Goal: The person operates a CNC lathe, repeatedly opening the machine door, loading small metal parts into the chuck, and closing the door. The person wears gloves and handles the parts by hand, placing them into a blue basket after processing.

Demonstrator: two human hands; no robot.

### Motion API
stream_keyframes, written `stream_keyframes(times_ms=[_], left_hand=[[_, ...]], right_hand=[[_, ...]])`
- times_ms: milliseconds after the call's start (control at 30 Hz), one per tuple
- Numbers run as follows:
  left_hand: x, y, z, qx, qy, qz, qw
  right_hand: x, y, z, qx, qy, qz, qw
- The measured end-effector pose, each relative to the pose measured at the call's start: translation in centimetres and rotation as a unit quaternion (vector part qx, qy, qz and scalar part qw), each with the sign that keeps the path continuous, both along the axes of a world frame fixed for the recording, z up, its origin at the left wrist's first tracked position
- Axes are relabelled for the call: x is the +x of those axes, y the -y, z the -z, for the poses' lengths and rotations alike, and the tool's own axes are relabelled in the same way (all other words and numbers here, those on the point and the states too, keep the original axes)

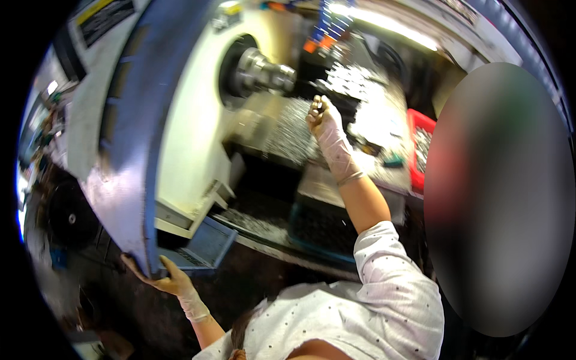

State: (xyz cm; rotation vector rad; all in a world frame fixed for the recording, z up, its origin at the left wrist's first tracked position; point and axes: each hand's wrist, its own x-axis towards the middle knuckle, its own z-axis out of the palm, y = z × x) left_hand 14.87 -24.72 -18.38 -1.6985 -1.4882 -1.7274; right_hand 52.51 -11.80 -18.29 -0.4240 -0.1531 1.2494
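Observation:
My left hand [171,279], in a stained pale glove, grips the lower corner of a blue machine panel [129,198], thumb and fingers on either side of its edge. My right hand [327,123], gloved too, reaches into the lathe's work area with its fingers curled together. Something small may be between the fingertips, but blur hides what it is. That hand is just right of and below the metal spindle collet [270,73], apart from it. Bright metal parts or shavings [348,83] lie beyond the hand on the machine bed.
Blue and orange coolant hoses [321,33] hang above the bed. A red basket [414,150] of small metal pieces stands at the right. Metal chips [255,225] line the trough below, near a blue tray [210,246]. A blurred oval covers the far right.

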Motion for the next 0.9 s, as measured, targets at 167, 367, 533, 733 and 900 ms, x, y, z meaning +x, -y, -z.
stream_keyframes(times_ms=[167, 367, 533, 733, 900], left_hand=[[1.1, 0.3, -0.3, -0.002, 0.037, -0.012, 0.999], [1.7, 0.3, -0.5, 0.005, 0.055, 0.014, 0.998], [1.9, 0.9, -1.0, -0.022, 0.135, 0.058, 0.989], [2.7, 0.1, -1.1, 0.016, 0.071, 0.044, 0.996], [2.3, 0.5, -1.1, 0.004, 0.093, 0.037, 0.995]], right_hand=[[12.5, 17.7, 0.5, -0.159, 0.426, 0.451, 0.768], [15.4, 37.3, 7.1, -0.497, 0.713, 0.32, 0.377], [10.0, 43.6, 18.0, -0.621, 0.746, 0.031, 0.24], [10.2, 42.9, 20.8, -0.665, 0.697, -0.099, 0.251], [10.6, 43.9, 20.1, -0.629, 0.707, -0.031, 0.322]])
